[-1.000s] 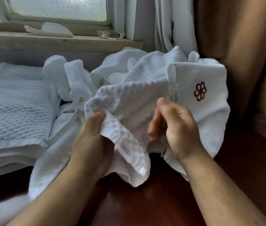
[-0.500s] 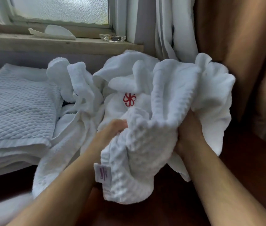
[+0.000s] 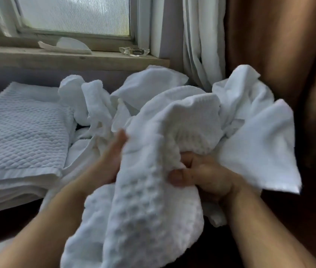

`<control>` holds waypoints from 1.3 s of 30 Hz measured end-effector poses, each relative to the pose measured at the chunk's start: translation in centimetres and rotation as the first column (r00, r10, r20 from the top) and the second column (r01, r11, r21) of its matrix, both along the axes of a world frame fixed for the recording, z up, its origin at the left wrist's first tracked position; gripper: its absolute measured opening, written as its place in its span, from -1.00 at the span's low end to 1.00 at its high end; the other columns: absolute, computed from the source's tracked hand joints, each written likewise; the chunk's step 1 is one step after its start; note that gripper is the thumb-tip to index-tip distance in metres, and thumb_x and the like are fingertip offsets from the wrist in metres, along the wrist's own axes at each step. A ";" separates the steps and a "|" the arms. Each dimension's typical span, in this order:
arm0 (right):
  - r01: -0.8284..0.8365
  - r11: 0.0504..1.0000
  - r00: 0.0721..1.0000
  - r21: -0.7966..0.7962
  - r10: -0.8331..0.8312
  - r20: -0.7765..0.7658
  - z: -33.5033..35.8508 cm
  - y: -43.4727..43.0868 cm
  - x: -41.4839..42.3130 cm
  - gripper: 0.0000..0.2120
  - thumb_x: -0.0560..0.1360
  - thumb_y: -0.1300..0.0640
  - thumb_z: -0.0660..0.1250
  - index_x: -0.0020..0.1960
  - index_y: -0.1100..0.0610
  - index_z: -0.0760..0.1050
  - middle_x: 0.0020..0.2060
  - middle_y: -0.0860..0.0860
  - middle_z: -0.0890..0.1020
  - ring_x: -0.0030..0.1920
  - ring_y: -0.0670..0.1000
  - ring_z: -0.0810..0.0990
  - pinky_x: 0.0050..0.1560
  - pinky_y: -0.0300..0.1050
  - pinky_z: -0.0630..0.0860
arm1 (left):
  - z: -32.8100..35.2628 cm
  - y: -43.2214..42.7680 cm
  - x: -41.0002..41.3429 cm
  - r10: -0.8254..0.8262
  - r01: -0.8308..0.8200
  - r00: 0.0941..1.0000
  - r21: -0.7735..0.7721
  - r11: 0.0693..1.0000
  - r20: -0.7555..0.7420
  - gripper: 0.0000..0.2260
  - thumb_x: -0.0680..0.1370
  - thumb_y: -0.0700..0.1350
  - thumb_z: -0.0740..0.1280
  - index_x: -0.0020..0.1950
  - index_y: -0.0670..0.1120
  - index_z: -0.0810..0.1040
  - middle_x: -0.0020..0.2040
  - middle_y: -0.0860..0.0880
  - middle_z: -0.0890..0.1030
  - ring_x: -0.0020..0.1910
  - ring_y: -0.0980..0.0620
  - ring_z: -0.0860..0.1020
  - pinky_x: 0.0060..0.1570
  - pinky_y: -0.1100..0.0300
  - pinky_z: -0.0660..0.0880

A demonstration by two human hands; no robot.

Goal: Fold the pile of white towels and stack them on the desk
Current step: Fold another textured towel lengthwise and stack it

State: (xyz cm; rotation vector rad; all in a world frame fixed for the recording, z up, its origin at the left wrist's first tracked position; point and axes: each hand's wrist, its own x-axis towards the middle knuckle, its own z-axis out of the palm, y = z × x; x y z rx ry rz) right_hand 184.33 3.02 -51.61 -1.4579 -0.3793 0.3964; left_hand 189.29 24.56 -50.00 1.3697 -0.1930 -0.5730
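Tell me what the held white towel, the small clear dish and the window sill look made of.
White waffle-textured towel: soft woven fabric, probably cotton; raised grid of cells, limp folds, matte.
Small clear dish: glass, perhaps clear plastic; transparent, bright glints on thick edges.
Pale window sill: apparently bare, weathered wood; dull, with a dark knot-like spot.

your right hand grips a bunch of the waffle-weave towel, fingers curled into the cloth. your left hand lies against the towel's left edge, its fingertips hidden behind it. the towel hangs above the dark desk. behind it sits the crumpled towel pile, and the folded stack lies just beside the pile, on your left.
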 end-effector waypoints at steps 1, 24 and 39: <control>0.019 0.999 1.000 -0.046 -0.019 -0.004 0.1 -0.2 -0.1 -0.77 0.45 0.27 0.38 0.02 0.10 0.74 -0.04 0.03 0.75 0.01 -0.02 0.71 0.02 -0.16 0.61 | 0.4 0.1 -0.3 -0.093 0.091 0.995 0.043 0.995 0.042 -0.40 0.63 0.27 0.15 0.44 -0.16 0.51 0.43 -0.22 0.49 0.42 -0.15 0.47 0.44 -0.04 0.38; 0.808 0.439 0.578 -0.393 -0.720 0.385 6.7 0.3 -1.8 -0.38 0.46 -0.07 0.46 0.46 0.09 0.43 0.30 0.02 0.58 0.24 0.05 0.56 0.16 -0.10 0.46 | 4.5 7.0 -9.4 -0.509 0.121 0.831 0.819 0.561 0.226 -0.89 0.52 -0.08 0.48 0.03 -0.01 0.70 0.02 -0.02 0.73 0.08 -0.03 0.68 0.19 0.04 0.58; 0.865 0.387 0.472 -0.319 -0.842 0.260 -2.2 -0.6 -3.0 -0.59 0.54 -0.11 0.40 0.29 0.06 0.44 0.03 -0.04 0.63 0.13 0.11 0.63 0.14 -0.04 0.54 | -1.6 2.1 -6.0 -0.646 -0.241 0.671 0.931 0.274 0.364 -0.67 0.61 0.15 0.26 0.38 0.22 0.48 0.47 0.06 0.42 0.46 -0.06 0.30 0.42 0.01 0.28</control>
